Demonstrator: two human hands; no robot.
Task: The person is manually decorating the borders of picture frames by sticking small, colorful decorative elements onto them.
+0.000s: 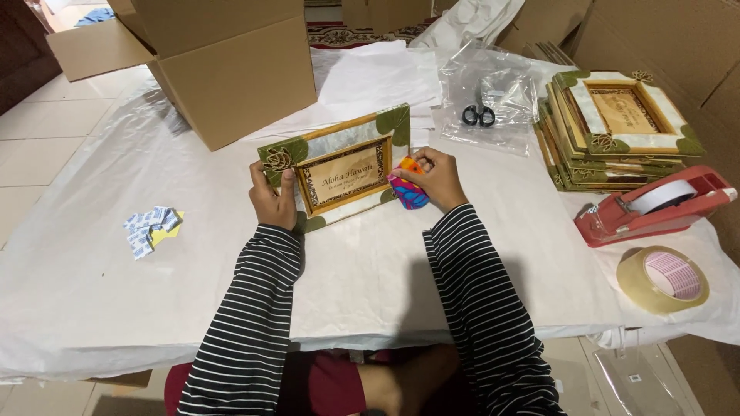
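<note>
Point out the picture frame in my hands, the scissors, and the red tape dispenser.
picture frame (339, 173): head view, on its tan centre panel.
scissors (479, 115): head view, on the black handles, under clear plastic.
red tape dispenser (617, 222): head view, on its red body, right of the frame.

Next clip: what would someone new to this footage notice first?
At centre, the left hand holds a decorated frame upright on the white-covered table, while the right hand presses a bright multicoloured cloth against its edge. A stack of matching frames and a red tape dispenser sit at right.
</note>
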